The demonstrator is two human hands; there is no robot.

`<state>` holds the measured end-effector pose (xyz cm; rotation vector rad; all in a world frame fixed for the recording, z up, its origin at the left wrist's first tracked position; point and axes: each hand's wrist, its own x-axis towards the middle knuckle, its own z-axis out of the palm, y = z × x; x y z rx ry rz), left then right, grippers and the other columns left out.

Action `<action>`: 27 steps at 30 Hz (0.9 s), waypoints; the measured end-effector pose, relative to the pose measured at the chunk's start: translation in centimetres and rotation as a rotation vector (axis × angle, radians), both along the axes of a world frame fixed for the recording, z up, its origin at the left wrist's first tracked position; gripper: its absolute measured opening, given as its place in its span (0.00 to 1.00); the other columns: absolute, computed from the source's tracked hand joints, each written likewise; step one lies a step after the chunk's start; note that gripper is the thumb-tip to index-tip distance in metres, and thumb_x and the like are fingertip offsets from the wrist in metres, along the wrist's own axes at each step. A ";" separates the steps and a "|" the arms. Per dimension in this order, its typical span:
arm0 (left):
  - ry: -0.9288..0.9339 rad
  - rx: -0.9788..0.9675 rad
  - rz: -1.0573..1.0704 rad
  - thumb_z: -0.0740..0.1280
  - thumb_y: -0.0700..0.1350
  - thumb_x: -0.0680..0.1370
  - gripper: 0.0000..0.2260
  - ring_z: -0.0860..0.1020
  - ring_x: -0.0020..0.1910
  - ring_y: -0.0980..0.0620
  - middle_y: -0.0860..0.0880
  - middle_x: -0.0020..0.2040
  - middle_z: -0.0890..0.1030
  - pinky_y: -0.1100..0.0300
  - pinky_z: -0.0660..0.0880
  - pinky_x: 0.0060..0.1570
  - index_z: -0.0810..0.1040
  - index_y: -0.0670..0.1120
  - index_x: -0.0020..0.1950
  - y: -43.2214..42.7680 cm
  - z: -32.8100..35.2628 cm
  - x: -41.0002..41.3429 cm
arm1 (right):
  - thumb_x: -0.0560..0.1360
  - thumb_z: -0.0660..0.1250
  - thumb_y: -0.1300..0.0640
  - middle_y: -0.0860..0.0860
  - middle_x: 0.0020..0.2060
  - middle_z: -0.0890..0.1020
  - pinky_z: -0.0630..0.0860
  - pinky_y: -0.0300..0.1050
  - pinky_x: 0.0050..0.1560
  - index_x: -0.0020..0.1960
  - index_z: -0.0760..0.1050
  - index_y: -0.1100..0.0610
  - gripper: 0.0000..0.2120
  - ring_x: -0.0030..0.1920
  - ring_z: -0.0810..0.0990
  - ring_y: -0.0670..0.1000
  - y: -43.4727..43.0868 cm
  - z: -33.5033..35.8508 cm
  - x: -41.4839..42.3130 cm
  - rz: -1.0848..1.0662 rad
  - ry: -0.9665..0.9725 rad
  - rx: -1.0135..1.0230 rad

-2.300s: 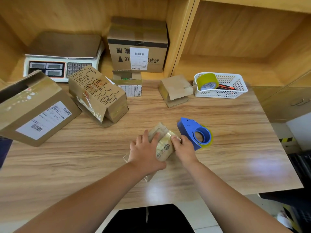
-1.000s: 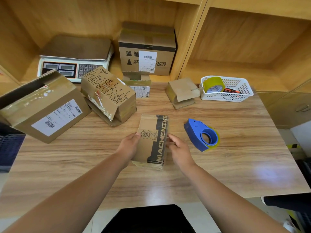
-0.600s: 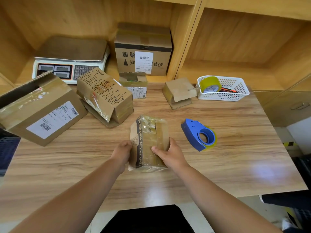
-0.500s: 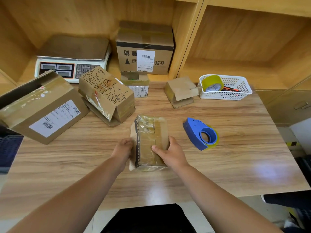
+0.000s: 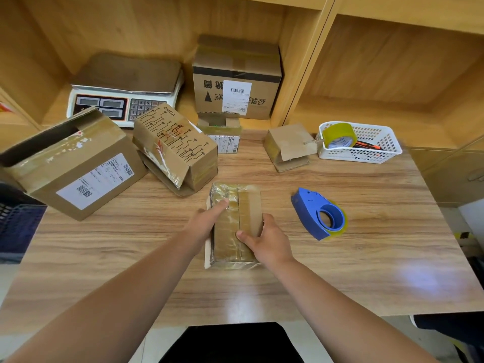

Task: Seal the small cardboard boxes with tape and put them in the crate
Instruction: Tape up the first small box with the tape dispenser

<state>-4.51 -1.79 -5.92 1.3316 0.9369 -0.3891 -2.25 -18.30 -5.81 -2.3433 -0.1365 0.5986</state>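
A small cardboard box [image 5: 242,210] lies flat in the middle of the table, its upper face covered in shiny tape strips. My left hand [image 5: 207,222] lies along its left side with the index finger stretched out on the top face. My right hand [image 5: 264,241] grips its right edge, thumb on top and fingers round the side. The blue tape dispenser [image 5: 318,214] with its yellowish roll lies on the table to the right of the box, touched by neither hand. A dark blue crate [image 5: 17,224] shows at the left edge, below the table.
Two bigger cartons [image 5: 76,166] [image 5: 178,150] lie tilted at the left. Two small boxes [image 5: 222,134] [image 5: 289,148] sit at the back, beside a white basket [image 5: 377,153] with a tape roll [image 5: 339,136]. A scale [image 5: 123,93] and a labelled carton [image 5: 235,79] stand in the shelf.
The box was turned over from its printed face to the taped face and laid flat. My left index finger has moved up onto the top; my right hand keeps the right edge.
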 end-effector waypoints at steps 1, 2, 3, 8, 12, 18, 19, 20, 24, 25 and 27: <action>0.006 0.020 -0.004 0.67 0.70 0.67 0.44 0.68 0.69 0.42 0.45 0.70 0.69 0.47 0.65 0.66 0.63 0.44 0.74 0.0 0.2 0.4 | 0.67 0.71 0.37 0.42 0.45 0.80 0.74 0.51 0.56 0.52 0.65 0.45 0.22 0.53 0.79 0.53 0.1 0.0 0.0 0.001 0.003 -0.006; -0.002 0.053 -0.003 0.68 0.68 0.69 0.42 0.68 0.68 0.42 0.44 0.70 0.69 0.48 0.66 0.64 0.63 0.43 0.74 0.0 0.3 0.7 | 0.67 0.71 0.37 0.43 0.45 0.80 0.74 0.51 0.56 0.52 0.65 0.46 0.23 0.52 0.79 0.53 0.1 0.1 0.1 0.005 0.004 -0.012; -0.013 0.084 -0.002 0.68 0.65 0.71 0.39 0.70 0.66 0.41 0.44 0.68 0.71 0.49 0.68 0.62 0.63 0.43 0.73 0.2 0.3 1.0 | 0.67 0.71 0.37 0.43 0.44 0.80 0.74 0.51 0.55 0.52 0.66 0.47 0.23 0.52 0.79 0.54 0.2 0.1 0.1 0.009 0.005 -0.017; -0.037 0.162 0.010 0.69 0.61 0.70 0.29 0.79 0.52 0.43 0.45 0.53 0.80 0.44 0.76 0.56 0.73 0.43 0.63 1.2 -1.0 1.3 | 0.68 0.72 0.41 0.46 0.42 0.81 0.77 0.50 0.51 0.52 0.70 0.50 0.21 0.47 0.80 0.52 0.8 0.1 0.2 0.045 -0.041 -0.040; -0.042 0.328 -0.060 0.64 0.58 0.76 0.22 0.79 0.52 0.43 0.45 0.53 0.81 0.46 0.76 0.56 0.75 0.44 0.62 1.2 -1.1 1.3 | 0.68 0.72 0.40 0.46 0.40 0.80 0.76 0.49 0.49 0.49 0.68 0.50 0.20 0.47 0.79 0.54 1.1 -0.3 -0.1 0.057 -0.058 -0.057; -0.023 0.583 -0.200 0.50 0.53 0.83 0.21 0.75 0.58 0.40 0.38 0.59 0.78 0.52 0.70 0.55 0.72 0.39 0.63 0.8 -0.2 1.0 | 0.67 0.73 0.40 0.49 0.41 0.80 0.77 0.49 0.47 0.50 0.68 0.52 0.22 0.45 0.79 0.53 1.3 0.0 0.0 0.079 -0.090 -0.070; -0.023 0.596 -0.201 0.49 0.53 0.84 0.22 0.75 0.59 0.39 0.38 0.59 0.77 0.53 0.69 0.55 0.72 0.38 0.63 0.7 -0.1 0.9 | 0.67 0.73 0.40 0.49 0.41 0.80 0.76 0.49 0.46 0.50 0.68 0.53 0.22 0.45 0.79 0.53 1.3 0.0 0.0 0.081 -0.092 -0.071; -0.024 0.599 -0.197 0.48 0.53 0.84 0.23 0.74 0.59 0.39 0.38 0.60 0.77 0.53 0.69 0.55 0.72 0.38 0.64 0.6 -0.1 0.9 | 0.67 0.73 0.40 0.49 0.41 0.80 0.76 0.48 0.46 0.50 0.68 0.52 0.22 0.45 0.79 0.53 1.3 0.0 0.0 0.085 -0.096 -0.073; 0.008 0.568 -0.200 0.46 0.53 0.84 0.24 0.72 0.63 0.39 0.37 0.63 0.75 0.52 0.67 0.59 0.71 0.39 0.67 0.7 0.0 1.1 | 0.68 0.72 0.40 0.48 0.41 0.80 0.75 0.47 0.46 0.49 0.67 0.52 0.22 0.45 0.79 0.53 1.0 -0.1 0.0 0.088 -0.086 -0.063; 0.024 0.552 -0.212 0.46 0.53 0.84 0.24 0.71 0.64 0.39 0.37 0.65 0.74 0.51 0.67 0.61 0.70 0.40 0.69 0.8 0.1 1.2 | 0.68 0.73 0.40 0.48 0.40 0.80 0.75 0.47 0.46 0.50 0.68 0.52 0.22 0.45 0.79 0.53 0.9 -0.1 0.1 0.083 -0.081 -0.054; 0.044 0.505 -0.215 0.45 0.54 0.84 0.24 0.68 0.68 0.39 0.38 0.69 0.70 0.49 0.65 0.65 0.65 0.42 0.73 0.9 0.4 1.7 | 0.68 0.73 0.41 0.48 0.41 0.81 0.76 0.48 0.47 0.50 0.68 0.52 0.22 0.45 0.79 0.53 0.7 0.0 0.2 0.074 -0.070 -0.044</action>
